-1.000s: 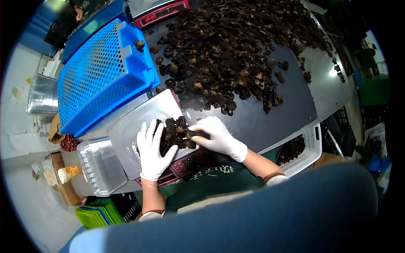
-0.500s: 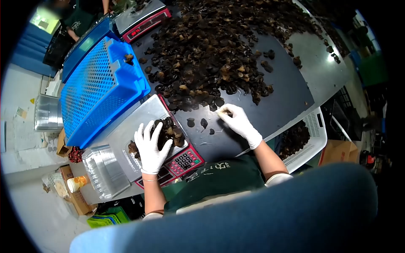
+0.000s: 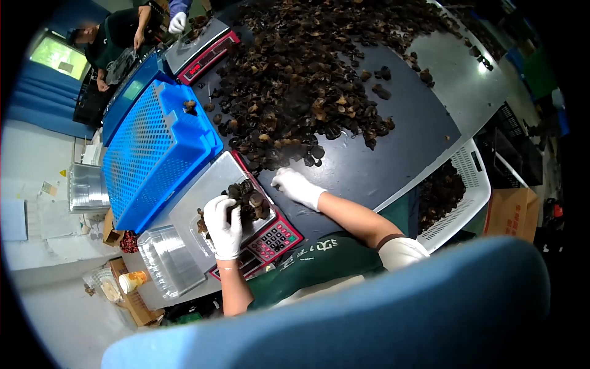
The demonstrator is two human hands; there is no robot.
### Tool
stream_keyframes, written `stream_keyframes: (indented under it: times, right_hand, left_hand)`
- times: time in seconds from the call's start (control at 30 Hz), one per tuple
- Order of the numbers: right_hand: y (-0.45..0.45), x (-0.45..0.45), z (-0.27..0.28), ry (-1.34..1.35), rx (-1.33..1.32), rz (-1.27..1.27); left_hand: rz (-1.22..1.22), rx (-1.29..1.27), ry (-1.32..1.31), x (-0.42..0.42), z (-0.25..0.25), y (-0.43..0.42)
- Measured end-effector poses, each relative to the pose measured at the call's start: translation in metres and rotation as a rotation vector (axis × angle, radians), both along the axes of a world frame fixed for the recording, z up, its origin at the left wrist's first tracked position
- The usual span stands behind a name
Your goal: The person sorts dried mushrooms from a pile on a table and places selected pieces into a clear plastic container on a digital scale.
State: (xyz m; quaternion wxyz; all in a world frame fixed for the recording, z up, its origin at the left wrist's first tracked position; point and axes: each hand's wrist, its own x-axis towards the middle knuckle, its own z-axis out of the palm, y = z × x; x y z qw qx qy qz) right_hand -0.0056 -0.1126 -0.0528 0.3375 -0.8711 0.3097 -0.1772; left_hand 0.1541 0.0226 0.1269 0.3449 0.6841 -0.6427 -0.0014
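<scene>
My left hand (image 3: 223,226), in a white glove, is curled against the near-left side of a small heap of dark wood ear mushrooms (image 3: 251,202). That heap sits in a clear plastic tray on a red-edged digital scale (image 3: 276,240). My right hand (image 3: 297,188), gloved too, lies low over the dark tabletop just right of the scale. Its fingers are bent together and point left; what is under them is hidden. Beyond it spreads a large pile of wood ear mushrooms (image 3: 301,86).
A blue perforated crate (image 3: 138,154) stands left of the scale, with clear stacked trays (image 3: 172,261) nearer me. At right, a white basket (image 3: 473,178) holds more mushrooms. A second scale (image 3: 206,58) and co-workers, one with a gloved hand (image 3: 177,23), are at upper left.
My right hand has moved left toward the scale, and the few loose mushroom pieces there no longer show. My left hand's spread fingers have curled in. The view has shifted slightly.
</scene>
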Motion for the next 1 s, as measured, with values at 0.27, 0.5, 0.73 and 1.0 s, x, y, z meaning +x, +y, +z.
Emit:
stream_keyframes:
  times: [0.27, 0.5, 0.73, 1.0]
  right_hand:
    - [0.004, 0.01, 0.141, -0.514, 0.233, 0.149]
    - [0.02, -0.01, 0.16, -0.427, 0.72, 0.072]
    - [0.016, -0.174, 0.139, -0.281, 1.218, 0.208]
    - [-0.007, -0.231, 0.134, 0.183, 0.377, -0.301]
  left_hand:
    - [0.208, -0.127, 0.666, 0.033, -0.027, 0.049]
    - [0.058, -0.07, 0.687, -0.031, -0.014, 0.034]
    - [-0.509, 0.121, 0.258, -0.085, 0.0, 0.017]
    - [0.044, 0.103, -0.214, 0.002, -0.005, 0.006]
